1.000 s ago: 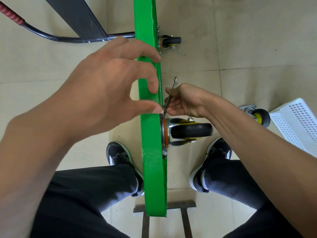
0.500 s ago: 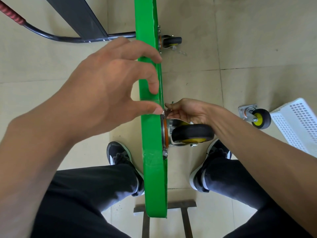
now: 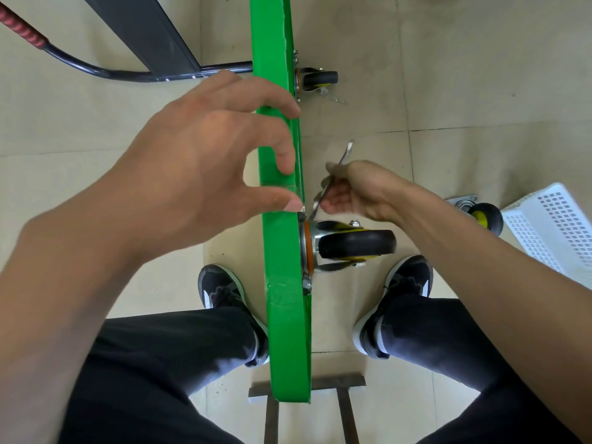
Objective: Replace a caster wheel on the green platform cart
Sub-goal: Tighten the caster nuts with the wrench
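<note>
**Wrench on caster mounting, cart held on edge**

Where the right hand [image 3: 355, 190] sits just beside the underside of the green platform cart [image 3: 282, 251], we find its fingers curled round the shank of a slim metal wrench [image 3: 333, 177]. One end of the wrench points down to the upper corner of the caster's mounting plate, close to the deck; the other end stands clear above the knuckles. We cannot tell whether the wrench head is seated on a fastener.

We note the left hand [image 3: 205, 174] on the opposite face of the deck, fingers hooked over its top edge and thumb tip pressed at the edge level with the wrench, so the hand clamps the cart.

We record the cart standing on its long edge between the person's two black shoes. The near caster wheel [image 3: 355, 245], black tread on a yellow hub, sits bolted to the deck just below the wrench. A second caster [image 3: 320, 79] is mounted further along. The cart's dark handle bar [image 3: 96, 70] extends left.

A loose caster [image 3: 480, 213] lies on the tiled floor [image 3: 480, 75] to the right, touching or just beside a white perforated basket [image 3: 551, 225].
</note>
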`<action>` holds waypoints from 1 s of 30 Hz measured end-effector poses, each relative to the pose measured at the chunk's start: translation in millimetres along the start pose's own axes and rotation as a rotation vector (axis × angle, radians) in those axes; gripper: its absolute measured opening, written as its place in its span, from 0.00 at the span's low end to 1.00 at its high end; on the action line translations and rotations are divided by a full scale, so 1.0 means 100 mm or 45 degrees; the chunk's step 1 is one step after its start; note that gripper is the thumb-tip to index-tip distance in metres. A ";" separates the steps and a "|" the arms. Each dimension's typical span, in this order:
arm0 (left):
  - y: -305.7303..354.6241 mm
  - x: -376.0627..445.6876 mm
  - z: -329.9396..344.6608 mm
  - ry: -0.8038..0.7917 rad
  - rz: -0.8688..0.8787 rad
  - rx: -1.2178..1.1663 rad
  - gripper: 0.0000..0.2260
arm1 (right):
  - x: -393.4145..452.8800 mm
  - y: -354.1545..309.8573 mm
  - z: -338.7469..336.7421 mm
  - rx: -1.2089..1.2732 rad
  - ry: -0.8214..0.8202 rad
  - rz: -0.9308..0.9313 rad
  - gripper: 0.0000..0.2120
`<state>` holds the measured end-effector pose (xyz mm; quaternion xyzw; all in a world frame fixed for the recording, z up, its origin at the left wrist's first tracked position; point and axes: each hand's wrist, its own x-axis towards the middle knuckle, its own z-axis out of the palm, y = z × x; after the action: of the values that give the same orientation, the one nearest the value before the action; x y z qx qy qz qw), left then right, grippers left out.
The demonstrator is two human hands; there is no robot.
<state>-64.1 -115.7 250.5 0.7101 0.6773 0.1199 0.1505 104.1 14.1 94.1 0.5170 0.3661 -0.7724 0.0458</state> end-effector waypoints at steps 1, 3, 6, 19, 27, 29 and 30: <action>0.00 0.00 0.00 0.001 0.001 0.000 0.14 | -0.02 -0.05 0.00 -0.002 0.049 -0.141 0.15; -0.01 0.00 0.00 0.005 0.001 0.004 0.14 | -0.11 -0.15 0.03 -0.057 0.127 -0.435 0.15; -0.01 0.00 0.00 0.009 0.004 0.004 0.14 | -0.34 -0.25 0.14 -0.263 0.150 -0.800 0.13; -0.02 -0.01 0.01 0.018 0.005 0.005 0.15 | -0.63 -0.13 0.26 -0.908 0.132 -1.151 0.18; -0.01 -0.01 0.02 0.012 0.002 0.014 0.15 | -0.60 -0.10 0.30 -0.895 0.124 -1.050 0.16; -0.01 -0.01 0.01 0.012 0.005 0.015 0.15 | -0.60 -0.11 0.32 -0.873 0.125 -1.035 0.16; -0.01 -0.01 0.01 0.012 0.007 0.016 0.15 | -0.60 -0.11 0.33 -0.866 0.130 -1.032 0.16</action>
<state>-64.4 -116.6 249.2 0.7122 0.6769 0.1192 0.1426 101.7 -16.2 156.2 0.3269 0.7681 -0.5396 -0.1093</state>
